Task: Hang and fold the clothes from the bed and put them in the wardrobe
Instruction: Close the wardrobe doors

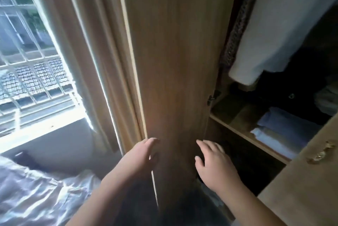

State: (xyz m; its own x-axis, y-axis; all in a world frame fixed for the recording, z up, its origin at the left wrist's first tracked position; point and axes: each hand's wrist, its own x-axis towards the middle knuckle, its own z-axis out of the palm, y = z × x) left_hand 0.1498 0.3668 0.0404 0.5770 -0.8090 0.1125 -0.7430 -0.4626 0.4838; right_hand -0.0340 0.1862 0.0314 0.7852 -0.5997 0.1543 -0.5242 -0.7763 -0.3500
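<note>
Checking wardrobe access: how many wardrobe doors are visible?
2: an open door at centre, hinged on its right edge; a second door at lower right, bearing a brass handle. Others may lie out of view.

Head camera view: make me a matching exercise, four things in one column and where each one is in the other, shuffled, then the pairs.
1 folded blue clothes
2 white garment
3 curtain
4 brass handle

A hanging, upper right
B beside the window
C on the right door
D on the wardrobe shelf

Pairs: 1-D, 2-A, 3-B, 4-C.
</note>
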